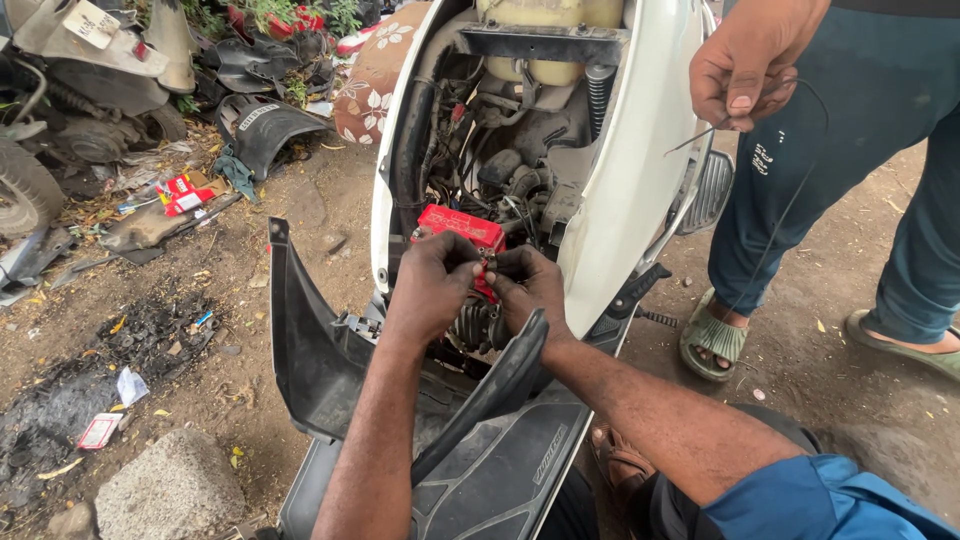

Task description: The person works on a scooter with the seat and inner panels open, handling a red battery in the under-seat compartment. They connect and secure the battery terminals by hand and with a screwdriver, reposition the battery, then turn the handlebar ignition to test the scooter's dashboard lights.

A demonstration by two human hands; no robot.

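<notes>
Soft, even daylight; sharp focus, faint shadows.

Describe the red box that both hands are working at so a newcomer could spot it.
Find the white scooter body with its front opened up. Low in that cavity, just above the left hand and right hand, sits the red battery: the only bright red block among dark hoses and wiring.

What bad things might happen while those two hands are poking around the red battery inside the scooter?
The left hand and right hand pinch something small beside the red battery, among loose wires; a slip might cause a spark or drop the small part into the engine bay. The loose black panel leans by the forearms and might get knocked. Another person's hand dangles a thin wire close by, which might snag.
</notes>
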